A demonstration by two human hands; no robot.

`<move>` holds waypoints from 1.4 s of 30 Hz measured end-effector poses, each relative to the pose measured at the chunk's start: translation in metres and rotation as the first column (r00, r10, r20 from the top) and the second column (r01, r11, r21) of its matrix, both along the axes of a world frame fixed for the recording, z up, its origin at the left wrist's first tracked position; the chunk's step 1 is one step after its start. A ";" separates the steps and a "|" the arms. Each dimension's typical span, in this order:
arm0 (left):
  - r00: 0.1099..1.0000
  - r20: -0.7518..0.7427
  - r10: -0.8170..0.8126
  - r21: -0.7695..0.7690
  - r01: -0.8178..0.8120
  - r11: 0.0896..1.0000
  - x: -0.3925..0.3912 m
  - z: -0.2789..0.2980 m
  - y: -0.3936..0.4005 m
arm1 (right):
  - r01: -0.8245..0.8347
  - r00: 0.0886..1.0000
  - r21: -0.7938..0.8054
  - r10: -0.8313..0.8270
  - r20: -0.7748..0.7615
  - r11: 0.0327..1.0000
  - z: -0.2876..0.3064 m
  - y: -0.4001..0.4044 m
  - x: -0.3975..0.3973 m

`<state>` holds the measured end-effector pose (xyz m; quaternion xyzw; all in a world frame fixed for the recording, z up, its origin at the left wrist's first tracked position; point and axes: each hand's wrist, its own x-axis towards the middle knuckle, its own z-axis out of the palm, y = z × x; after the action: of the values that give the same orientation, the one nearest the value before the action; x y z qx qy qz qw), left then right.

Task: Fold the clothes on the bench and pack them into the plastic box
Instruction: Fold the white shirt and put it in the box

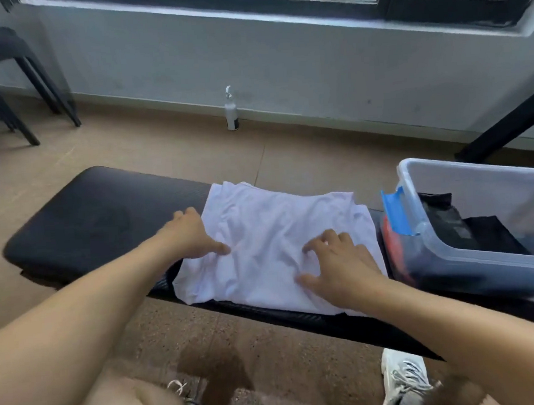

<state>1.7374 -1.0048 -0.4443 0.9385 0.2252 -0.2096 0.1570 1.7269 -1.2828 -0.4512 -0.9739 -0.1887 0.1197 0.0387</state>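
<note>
Both hands, left hand (195,232) and right hand (336,264), press spread fingers flat on the white garment (268,234) on the bench (86,215).

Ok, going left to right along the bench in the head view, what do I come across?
Bare black bench → left hand → white garment → right hand → blue latch → plastic box.

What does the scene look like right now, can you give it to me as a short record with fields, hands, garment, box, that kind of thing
garment: white shirt, partly folded, lying on the black bench
left hand: left hand resting on the shirt's left edge, fingers spread
right hand: right hand pressing flat on the shirt's right half
box: clear plastic box with blue latch, at the bench's right end, open
box contents: dark folded clothes
floor: white bottle by the wall
</note>
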 end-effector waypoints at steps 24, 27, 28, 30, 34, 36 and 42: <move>0.883 0.468 0.033 -0.091 0.011 0.996 -0.025 -0.008 0.052 | 0.186 0.982 0.153 -0.188 -0.003 0.970 -0.005 0.004 0.065; 0.866 0.469 -0.176 -0.029 0.214 0.976 -0.001 -0.026 0.041 | 0.126 0.992 0.052 -0.124 -0.039 0.991 -0.011 0.001 0.065; 0.874 0.420 -0.244 0.003 0.267 0.964 0.005 -0.031 0.037 | 0.109 0.993 0.048 -0.107 -0.049 0.993 -0.008 0.001 0.063; 0.890 0.311 -0.333 0.051 0.334 0.941 0.013 -0.041 0.031 | 0.092 0.993 0.036 -0.089 -0.078 0.995 -0.001 0.001 0.058; 0.889 0.283 -0.360 -0.012 0.378 0.926 0.010 -0.039 0.022 | 0.061 0.987 -0.034 -0.065 -0.148 0.998 0.012 -0.002 0.046; 0.883 0.247 -0.400 -0.062 0.426 0.903 -0.001 -0.034 0.020 | 0.036 0.980 -0.080 -0.051 -0.190 0.996 0.016 -0.004 0.041; 0.848 0.424 -0.318 -0.138 0.408 0.902 -0.013 -0.040 0.034 | 0.030 0.970 -0.148 -0.064 -0.233 0.988 0.021 -0.013 0.040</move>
<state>1.7241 -0.9707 -0.4839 0.9630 -0.0185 -0.0680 0.2603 1.7666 -1.2961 -0.4302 -0.9571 -0.1503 0.2476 -0.0064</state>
